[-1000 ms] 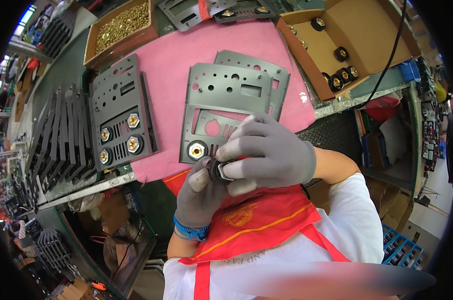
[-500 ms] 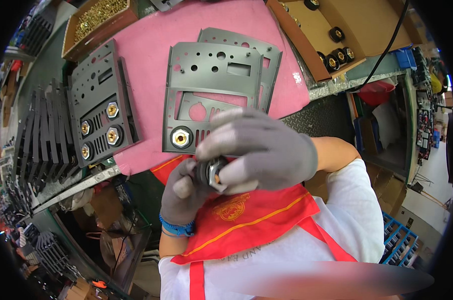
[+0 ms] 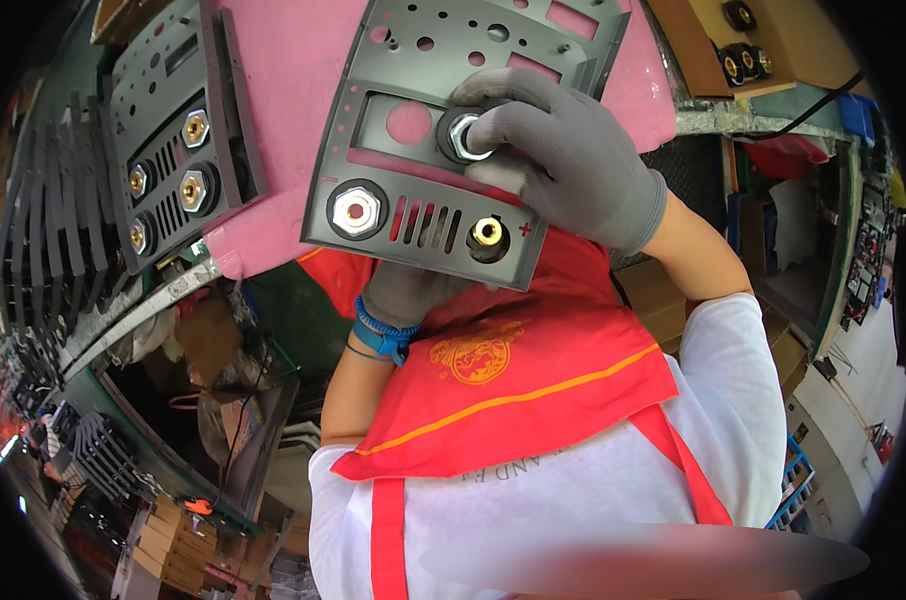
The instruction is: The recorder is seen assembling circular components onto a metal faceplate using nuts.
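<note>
At upper centre, pinching a nut in right hand: probably hard, light, best held by its flats. Cannot tell grip of left hand under panel.

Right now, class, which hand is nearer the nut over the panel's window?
Right: the right hand holds the nut; the left hand is farther off, partly hidden beneath the panel.

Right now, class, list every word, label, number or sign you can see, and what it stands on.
Grey panel: red plus-shaped sign beside the lower right hole; a tiny red mark at left.
White shirt: dark lettering, partly covered; wording not copied.
Red apron: yellow emblem; any lettering too small to read.
</note>
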### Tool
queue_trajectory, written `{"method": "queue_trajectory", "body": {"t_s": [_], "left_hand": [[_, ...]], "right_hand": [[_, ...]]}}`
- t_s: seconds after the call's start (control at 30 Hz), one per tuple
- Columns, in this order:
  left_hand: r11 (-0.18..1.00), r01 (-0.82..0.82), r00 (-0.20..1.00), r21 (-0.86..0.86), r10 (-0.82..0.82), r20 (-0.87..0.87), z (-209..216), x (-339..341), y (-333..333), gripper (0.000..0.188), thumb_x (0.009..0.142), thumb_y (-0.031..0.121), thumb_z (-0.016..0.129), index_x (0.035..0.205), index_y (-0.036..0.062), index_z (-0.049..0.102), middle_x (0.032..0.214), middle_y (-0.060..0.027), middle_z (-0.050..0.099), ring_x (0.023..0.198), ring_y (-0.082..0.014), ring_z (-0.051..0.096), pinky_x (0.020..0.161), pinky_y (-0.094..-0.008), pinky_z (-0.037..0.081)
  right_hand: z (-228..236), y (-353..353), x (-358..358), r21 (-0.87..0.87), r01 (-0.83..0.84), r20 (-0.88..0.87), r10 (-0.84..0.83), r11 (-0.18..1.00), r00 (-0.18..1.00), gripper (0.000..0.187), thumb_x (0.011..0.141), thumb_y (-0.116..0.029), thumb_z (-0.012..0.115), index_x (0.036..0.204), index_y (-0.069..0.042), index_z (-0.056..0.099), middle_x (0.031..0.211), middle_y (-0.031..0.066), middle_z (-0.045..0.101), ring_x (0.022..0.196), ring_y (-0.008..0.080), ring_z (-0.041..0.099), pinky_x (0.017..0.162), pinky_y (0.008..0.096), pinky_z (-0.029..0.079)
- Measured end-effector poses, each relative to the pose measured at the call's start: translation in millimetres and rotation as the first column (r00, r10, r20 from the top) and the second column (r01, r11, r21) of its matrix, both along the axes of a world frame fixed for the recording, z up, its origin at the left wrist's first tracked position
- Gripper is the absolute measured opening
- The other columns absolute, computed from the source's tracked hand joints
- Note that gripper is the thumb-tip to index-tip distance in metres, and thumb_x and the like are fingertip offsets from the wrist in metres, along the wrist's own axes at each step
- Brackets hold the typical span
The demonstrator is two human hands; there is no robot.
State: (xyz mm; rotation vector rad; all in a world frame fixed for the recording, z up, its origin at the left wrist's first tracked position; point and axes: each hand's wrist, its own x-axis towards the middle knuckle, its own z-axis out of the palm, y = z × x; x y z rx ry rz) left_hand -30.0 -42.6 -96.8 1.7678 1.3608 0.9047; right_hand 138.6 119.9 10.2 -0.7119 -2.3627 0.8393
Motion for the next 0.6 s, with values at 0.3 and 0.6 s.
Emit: {"method": "queue_trajectory", "body": {"t_s": [0.3,0.6], "left_hand": [[0.996,0.092,0.994,-0.007,-0.092,-0.065,19.4,-14.4,-2.9,0.045,0.083,0.024,0.073,0.123,0.0093,0.059,0.124,-0.0133,0.059,0.114,-0.0339,0.056,0.095,-0.0444,0.045],[0.999,0.053,0.993,-0.005,-0.052,0.105,19.1,-22.7,-8.5,0.044,0.087,0.023,0.069,0.127,0.0093,0.056,0.127,-0.0151,0.058,0.119,-0.0368,0.055,0.100,-0.0464,0.045]], "right_hand": [[2.6,0.5,-2.4,0.012,-0.094,0.054,0.093,0.996,0.994,0.026,0.077,-0.005,0.075,0.094,-0.006,0.056,0.117,0.0112,0.062,0.098,0.0323,0.064,0.076,0.0367,0.055],[7.3,9.5,0.3,-0.212,-0.220,-0.144,0.193,0.952,0.971,0.020,0.077,-0.010,0.075,0.092,-0.009,0.063,0.109,0.0077,0.065,0.093,0.0244,0.065,0.079,0.0352,0.051]]}}
